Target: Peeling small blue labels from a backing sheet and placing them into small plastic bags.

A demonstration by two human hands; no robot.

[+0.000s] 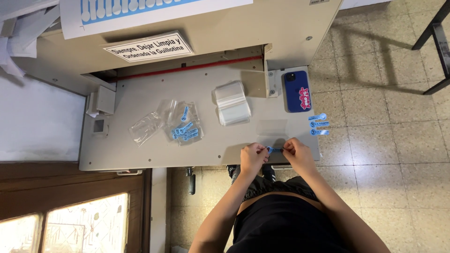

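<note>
My left hand (pixel 253 157) and my right hand (pixel 297 153) meet at the near edge of the grey cutter table (pixel 150 150). Between their fingertips they pinch a small blue strip label (pixel 274 150), held level just above the table. A clear small plastic bag (pixel 272 129) lies flat right behind the hands. Three more blue labels (pixel 318 124) lie in a short column at the table's right edge, beside my right hand.
A stack of clear zip bags (pixel 232 103) sits mid-table. Filled bags with blue labels (pixel 183 124) and an empty bag (pixel 145 126) lie to the left. A blue phone (pixel 297 91) rests at the back right. The cutter's body (pixel 211 28) rises behind; tiled floor lies to the right.
</note>
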